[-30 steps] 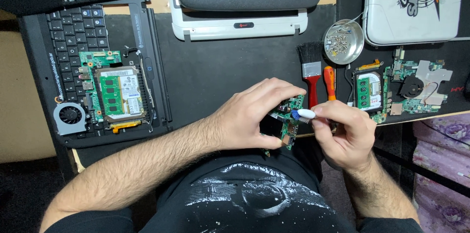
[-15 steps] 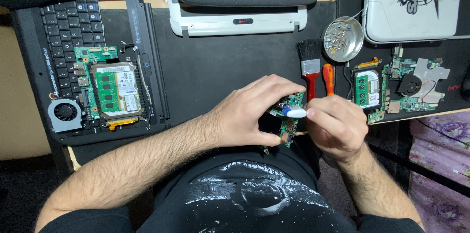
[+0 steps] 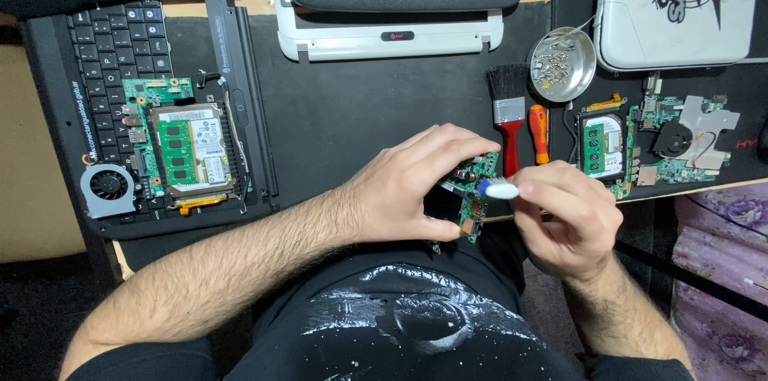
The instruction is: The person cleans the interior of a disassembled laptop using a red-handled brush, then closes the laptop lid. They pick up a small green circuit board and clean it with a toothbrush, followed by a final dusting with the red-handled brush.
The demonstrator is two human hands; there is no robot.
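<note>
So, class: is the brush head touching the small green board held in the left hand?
Touching. The head view shows the brush head pressed onto the board, no gap visible.

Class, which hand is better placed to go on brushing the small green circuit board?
Right hand: it grips the small white brush, bristles on the circuit board. Left hand holds the board.

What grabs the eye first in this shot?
The two hands at centre: the left hand grips a small green circuit board while the right hand presses a white brush with blue bristles against it. On the left, a bare mainboard with fan lies on a black keyboard. To the right sit a red-handled paintbrush, a metal dish of screws and another board.
</note>
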